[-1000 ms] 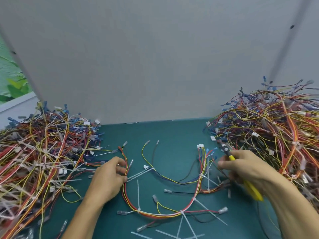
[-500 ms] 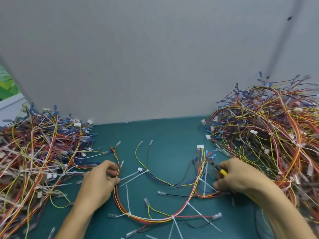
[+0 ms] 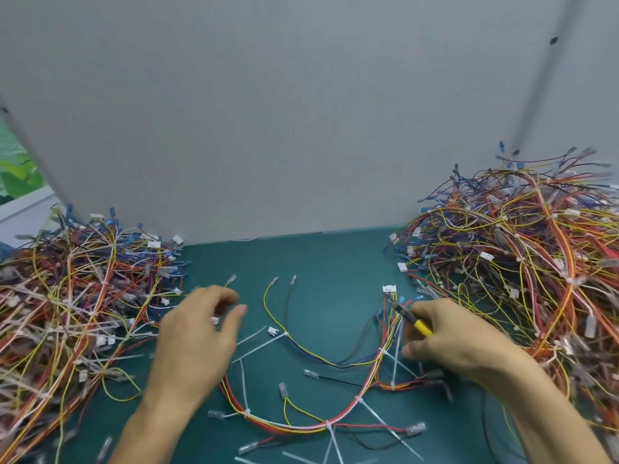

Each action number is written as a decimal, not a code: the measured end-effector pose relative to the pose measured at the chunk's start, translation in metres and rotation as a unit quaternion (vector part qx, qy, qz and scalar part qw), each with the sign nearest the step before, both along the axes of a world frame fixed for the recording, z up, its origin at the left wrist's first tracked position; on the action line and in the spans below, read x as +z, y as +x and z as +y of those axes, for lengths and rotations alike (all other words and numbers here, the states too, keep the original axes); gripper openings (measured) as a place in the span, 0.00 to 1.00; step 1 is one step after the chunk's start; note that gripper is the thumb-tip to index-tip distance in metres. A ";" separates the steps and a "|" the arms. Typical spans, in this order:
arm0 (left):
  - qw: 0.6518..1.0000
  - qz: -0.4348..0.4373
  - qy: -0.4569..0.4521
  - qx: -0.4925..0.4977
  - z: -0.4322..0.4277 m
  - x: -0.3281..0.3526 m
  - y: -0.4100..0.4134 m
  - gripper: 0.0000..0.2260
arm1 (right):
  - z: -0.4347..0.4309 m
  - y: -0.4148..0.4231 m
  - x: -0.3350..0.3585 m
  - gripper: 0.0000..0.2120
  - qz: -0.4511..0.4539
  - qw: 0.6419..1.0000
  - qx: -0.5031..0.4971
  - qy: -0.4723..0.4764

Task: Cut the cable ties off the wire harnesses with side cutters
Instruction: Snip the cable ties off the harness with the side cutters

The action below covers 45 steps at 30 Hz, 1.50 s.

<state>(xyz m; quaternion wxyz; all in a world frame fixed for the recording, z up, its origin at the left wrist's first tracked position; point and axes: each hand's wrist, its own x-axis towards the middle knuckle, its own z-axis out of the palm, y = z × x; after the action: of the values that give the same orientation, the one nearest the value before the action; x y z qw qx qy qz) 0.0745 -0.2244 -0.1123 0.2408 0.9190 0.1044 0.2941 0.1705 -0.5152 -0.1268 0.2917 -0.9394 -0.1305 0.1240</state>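
One wire harness [image 3: 338, 420] lies in a U on the green table, its red, yellow and white wires bound by several white cable ties [image 3: 330, 425] with long tails. My right hand [image 3: 449, 336] grips the yellow-handled side cutters [image 3: 413, 321], whose dark jaws point up-left at the harness's right branch just below its white connector [image 3: 388, 289]. My left hand [image 3: 197, 336] hovers over the harness's left branch with fingers loosely spread, holding nothing.
A big tangle of harnesses [image 3: 77, 306] is heaped at the left, and a taller heap [image 3: 522, 269] fills the right side. A grey wall panel [image 3: 301, 112] closes the back of the green table [image 3: 328, 262]. Loose cut tie tails [image 3: 301, 458] lie at the near edge.
My left hand let go of the harness's left end, lifted and opened. My right hand with the cutters moved a little left toward the harness's right branch.
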 end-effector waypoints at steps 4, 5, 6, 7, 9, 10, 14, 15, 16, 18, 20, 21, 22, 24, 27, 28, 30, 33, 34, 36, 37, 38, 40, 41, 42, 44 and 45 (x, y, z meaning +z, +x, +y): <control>0.987 0.031 -0.022 -0.156 -0.055 -0.006 0.006 0.04 | 0.006 -0.006 0.000 0.08 0.015 0.998 0.043 -0.042; 0.980 0.052 -0.018 -0.190 -0.068 -0.012 0.011 0.05 | 0.006 -0.007 0.000 0.07 0.019 0.997 0.051 -0.054; 0.974 0.066 -0.016 -0.214 -0.081 -0.020 0.016 0.07 | 0.006 -0.008 0.000 0.06 0.022 0.996 0.058 -0.064; 0.971 0.081 -0.009 -0.227 -0.092 -0.027 0.022 0.08 | 0.006 -0.008 0.000 0.05 0.024 0.995 0.064 -0.072; 0.966 0.105 0.005 -0.237 -0.109 -0.039 0.031 0.09 | 0.006 -0.008 0.000 0.05 0.025 0.994 0.072 -0.083; 0.964 0.113 -0.003 -0.239 -0.116 -0.044 0.035 0.09 | 0.006 -0.008 0.000 0.05 0.024 0.993 0.076 -0.087; 0.964 0.122 -0.055 -0.231 -0.126 -0.063 0.043 0.04 | 0.005 -0.006 -0.001 0.05 0.026 0.992 0.082 -0.090; 0.964 0.117 -0.067 -0.229 -0.126 -0.067 0.043 0.04 | 0.005 -0.006 -0.002 0.05 0.028 0.992 0.082 -0.090; 0.964 0.109 -0.081 -0.228 -0.125 -0.071 0.043 0.04 | 0.005 -0.006 -0.003 0.05 0.029 0.992 0.081 -0.089; 0.963 0.097 -0.108 -0.225 -0.125 -0.076 0.044 0.04 | 0.005 -0.005 -0.004 0.05 0.032 0.993 0.077 -0.088; 0.963 0.098 -0.125 -0.218 -0.126 -0.078 0.046 0.04 | 0.004 -0.004 -0.004 0.06 0.028 0.993 0.075 -0.081; 0.964 0.100 -0.127 -0.213 -0.126 -0.079 0.046 0.05 | 0.003 -0.003 -0.004 0.06 0.024 0.995 0.074 -0.069; 0.965 0.101 -0.126 -0.208 -0.126 -0.080 0.047 0.05 | 0.003 -0.002 -0.004 0.06 0.019 0.996 0.073 -0.052; 0.966 0.102 -0.122 -0.203 -0.126 -0.080 0.046 0.05 | 0.005 -0.002 -0.004 0.06 0.006 0.997 0.070 -0.009; 0.968 0.099 -0.088 -0.213 -0.127 -0.079 0.045 0.05 | 0.010 -0.003 -0.002 0.07 -0.020 0.997 0.053 0.052; 0.969 0.100 -0.077 -0.214 -0.127 -0.079 0.045 0.05 | 0.012 -0.003 -0.002 0.08 -0.023 0.996 0.050 0.067; 0.969 0.109 -0.067 -0.213 -0.128 -0.077 0.044 0.07 | 0.018 -0.004 -0.001 0.09 -0.024 0.994 0.054 0.088; 0.970 0.112 -0.071 -0.205 -0.127 -0.076 0.044 0.09 | 0.021 -0.005 -0.001 0.08 -0.015 0.990 0.056 0.125; 0.971 0.114 -0.069 -0.201 -0.128 -0.076 0.044 0.09 | 0.022 -0.006 -0.001 0.08 -0.002 0.987 0.056 0.153; 0.973 0.118 -0.056 -0.190 -0.129 -0.077 0.045 0.09 | 0.022 -0.007 0.000 0.07 0.038 0.973 0.051 0.221; 0.974 0.118 -0.051 -0.187 -0.130 -0.077 0.045 0.09 | 0.023 -0.008 0.000 0.06 0.057 0.965 0.043 0.251; 0.975 0.116 -0.046 -0.186 -0.130 -0.078 0.045 0.09 | 0.023 -0.007 0.000 0.05 0.071 0.958 0.031 0.276; 0.976 0.107 -0.044 -0.183 -0.131 -0.079 0.045 0.09 | 0.023 -0.005 -0.003 0.04 0.081 0.947 -0.003 0.310; 0.977 0.103 -0.046 -0.181 -0.131 -0.079 0.046 0.09 | 0.022 -0.004 -0.006 0.03 0.080 0.942 -0.024 0.324; 0.977 0.100 -0.050 -0.181 -0.131 -0.079 0.046 0.08 | 0.021 -0.002 -0.008 0.04 0.079 0.937 -0.048 0.336; 0.976 0.096 -0.076 -0.182 -0.131 -0.079 0.046 0.07 | 0.020 0.001 -0.012 0.07 0.079 0.929 -0.085 0.351; 0.974 0.095 -0.097 -0.181 -0.131 -0.079 0.046 0.07 | 0.019 0.002 -0.013 0.09 0.083 0.925 -0.094 0.359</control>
<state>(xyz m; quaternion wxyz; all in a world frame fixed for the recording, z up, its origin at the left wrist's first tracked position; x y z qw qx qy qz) 0.1205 -0.3558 -0.1912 0.3672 0.9186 -0.0133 0.1457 0.1728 -0.4965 -0.1398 0.6293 -0.7663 -0.0525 0.1184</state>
